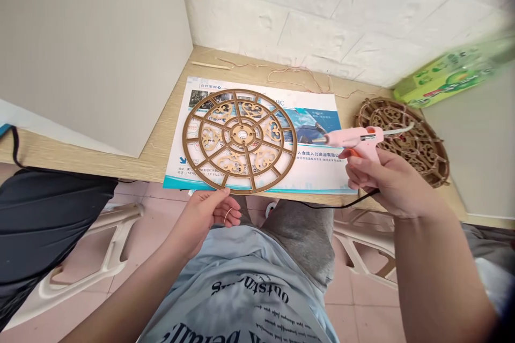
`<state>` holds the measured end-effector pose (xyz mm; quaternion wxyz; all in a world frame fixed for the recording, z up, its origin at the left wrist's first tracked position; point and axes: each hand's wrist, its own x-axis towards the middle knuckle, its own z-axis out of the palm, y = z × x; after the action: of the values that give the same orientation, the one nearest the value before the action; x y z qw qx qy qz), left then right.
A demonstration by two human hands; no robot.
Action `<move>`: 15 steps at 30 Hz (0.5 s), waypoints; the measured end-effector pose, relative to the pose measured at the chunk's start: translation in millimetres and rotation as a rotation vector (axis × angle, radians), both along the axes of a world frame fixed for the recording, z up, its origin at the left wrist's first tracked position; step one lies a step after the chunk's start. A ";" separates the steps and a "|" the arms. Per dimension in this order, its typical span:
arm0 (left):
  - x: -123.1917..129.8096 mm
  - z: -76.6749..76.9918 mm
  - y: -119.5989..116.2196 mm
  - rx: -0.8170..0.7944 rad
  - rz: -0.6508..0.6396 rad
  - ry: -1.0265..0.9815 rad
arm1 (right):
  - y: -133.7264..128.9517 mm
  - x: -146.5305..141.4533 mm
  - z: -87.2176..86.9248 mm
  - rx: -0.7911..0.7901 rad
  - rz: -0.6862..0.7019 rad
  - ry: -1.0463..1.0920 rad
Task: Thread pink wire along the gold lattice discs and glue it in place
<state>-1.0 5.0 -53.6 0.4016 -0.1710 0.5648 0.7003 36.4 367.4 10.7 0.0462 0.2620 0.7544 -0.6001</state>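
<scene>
Head-worn view, facing forward and down

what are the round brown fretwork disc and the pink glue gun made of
The round brown fretwork disc looks like thin laser-cut plywood or stiff board with a matte bronze-brown finish; its flat, even thickness and crisp cut scrollwork suggest this, though paint hides any grain. The pink glue gun looks like moulded plastic, with a smooth, slightly glossy shell.

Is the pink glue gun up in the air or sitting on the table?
Up in the air: the right hand grips the glue gun by its handle, and its cord droops down below.
</scene>
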 end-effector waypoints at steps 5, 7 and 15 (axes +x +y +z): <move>0.7 -3.0 -2.7 0.021 -0.013 0.026 | -10.5 6.7 -1.8 -0.067 0.160 -0.129; 1.0 -2.9 -3.1 0.030 -0.011 0.025 | -19.2 7.1 -3.0 -0.097 0.203 -0.111; -0.3 8.2 -3.3 0.082 -0.002 0.042 | -50.5 3.0 -7.9 -0.292 0.365 -0.179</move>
<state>-1.3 1.7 -45.4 0.3968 -0.1391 0.5443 0.7259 39.5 316.9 2.8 0.2579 0.1642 0.6875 -0.6587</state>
